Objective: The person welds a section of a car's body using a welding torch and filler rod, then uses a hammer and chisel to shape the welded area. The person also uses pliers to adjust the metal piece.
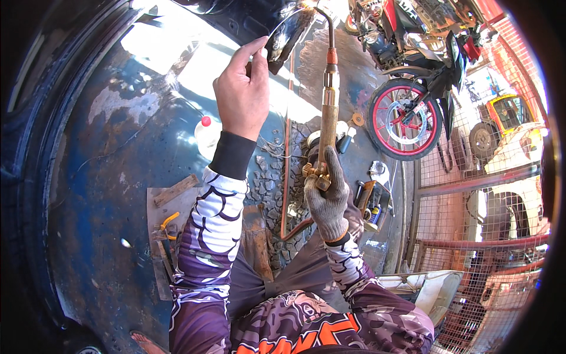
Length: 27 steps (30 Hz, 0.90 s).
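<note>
My bare left hand (240, 97) is raised near the top of the view, thumb and fingers pinched on a thin filler rod (280, 23) that slants up toward the right. In a grey knit glove, my right hand (330, 203) wraps the lower end of a brass gas welding torch (329, 118), just around its valve knobs. The torch stands almost straight up in view, and its bent tip reaches the top edge. There a small orange-white glow shows on a dark, worn metal part (289, 42), close to the rod's far end.
A motorcycle with a pink-rimmed wheel (405, 119) stands at the right, before a wire mesh fence (448, 206). A white bottle with a red cap (206, 137) is left of my forearm. Yellow-handled tool (170, 221), wood piece (176, 190), gravel (265, 183) and a small tool box (373, 206) lie below.
</note>
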Tool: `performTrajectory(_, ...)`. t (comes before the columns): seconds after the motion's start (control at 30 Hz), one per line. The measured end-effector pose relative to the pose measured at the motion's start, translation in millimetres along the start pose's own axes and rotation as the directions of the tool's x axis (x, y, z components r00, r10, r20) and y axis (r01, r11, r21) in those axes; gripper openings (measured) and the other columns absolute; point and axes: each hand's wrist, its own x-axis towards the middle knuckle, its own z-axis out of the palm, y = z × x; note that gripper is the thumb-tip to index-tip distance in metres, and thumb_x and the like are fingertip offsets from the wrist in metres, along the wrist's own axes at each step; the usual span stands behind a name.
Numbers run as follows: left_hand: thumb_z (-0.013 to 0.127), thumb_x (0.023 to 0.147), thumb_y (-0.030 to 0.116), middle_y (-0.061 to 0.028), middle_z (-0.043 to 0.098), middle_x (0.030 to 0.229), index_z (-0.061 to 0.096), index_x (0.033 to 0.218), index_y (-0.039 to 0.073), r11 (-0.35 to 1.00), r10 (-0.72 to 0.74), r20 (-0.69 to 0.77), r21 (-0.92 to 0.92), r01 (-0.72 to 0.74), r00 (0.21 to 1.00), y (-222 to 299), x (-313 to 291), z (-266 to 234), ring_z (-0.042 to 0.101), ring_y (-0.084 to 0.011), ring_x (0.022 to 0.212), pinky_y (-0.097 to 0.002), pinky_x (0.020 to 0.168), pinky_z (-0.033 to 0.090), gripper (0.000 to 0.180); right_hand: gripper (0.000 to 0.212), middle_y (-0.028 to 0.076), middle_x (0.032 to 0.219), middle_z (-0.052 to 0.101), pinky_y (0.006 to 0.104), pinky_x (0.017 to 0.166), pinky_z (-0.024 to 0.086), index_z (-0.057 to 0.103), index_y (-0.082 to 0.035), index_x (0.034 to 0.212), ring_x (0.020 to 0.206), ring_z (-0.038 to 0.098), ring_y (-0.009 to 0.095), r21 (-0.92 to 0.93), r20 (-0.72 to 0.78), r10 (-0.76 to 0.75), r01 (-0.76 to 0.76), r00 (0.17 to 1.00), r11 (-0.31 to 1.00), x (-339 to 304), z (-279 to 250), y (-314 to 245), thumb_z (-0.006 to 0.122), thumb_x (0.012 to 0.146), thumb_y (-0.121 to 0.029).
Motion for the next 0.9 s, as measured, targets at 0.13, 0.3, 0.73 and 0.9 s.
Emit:
performTrajectory(0.13,0.064,0.106,0.014,0.0002,0.067,0.079,0.075,0.129,0.010,0.999,0.038,-0.012,-0.015,-0.038,0.999,-2.2,1.4,1.7,0.051,-0.0059,0.062,-0.0259,0.058,0.043,0.026,0.074,0.008,0.089,0.069,0.0241,0.071,0.055,0.049,-0.002,0.156,0.074,0.063,0.008,-0.029,-0.005,-0.003,0.003,1.000,1.000,0.2,2.2,2.8,0.064,0.084,0.009)
performTrajectory(0.3,0.064,0.106,0.015,0.0006,0.066,0.076,0.076,0.128,0.010,1.000,0.025,-0.009,-0.015,-0.025,1.000,-2.0,0.8,1.0,0.050,-0.0053,0.060,-0.0257,0.056,0.042,0.025,0.074,0.009,0.088,0.070,0.0247,0.069,0.055,0.050,-0.002,0.156,0.072,0.064,0.009,-0.005,-0.020,-0.005,0.005,1.000,1.000,-0.5,6.0,7.4,0.064,0.084,0.009)
performTrajectory(0.73,0.064,0.105,0.015,-0.0078,0.075,0.081,0.077,0.124,0.008,1.000,0.017,-0.009,0.007,-0.017,1.000,-2.0,1.9,2.0,0.064,-0.0121,0.064,-0.0293,0.061,0.052,0.024,0.072,0.016,0.094,0.076,0.0280,0.071,0.057,0.051,-0.003,0.155,0.080,0.073,0.014,-0.103,-0.014,-0.050,0.049,0.999,0.993,4.6,6.3,-2.6,0.065,0.085,0.008)
performTrajectory(0.9,0.063,0.106,0.015,-0.0038,0.070,0.078,0.076,0.127,0.008,1.000,0.008,-0.005,-0.014,-0.008,1.000,-4.6,3.2,4.4,0.057,-0.0089,0.062,-0.0275,0.059,0.047,0.026,0.072,0.014,0.089,0.074,0.0284,0.068,0.056,0.051,-0.003,0.155,0.074,0.070,0.014,-0.118,-0.002,-0.033,0.032,0.999,0.992,4.3,5.4,-2.4,0.066,0.085,0.009)
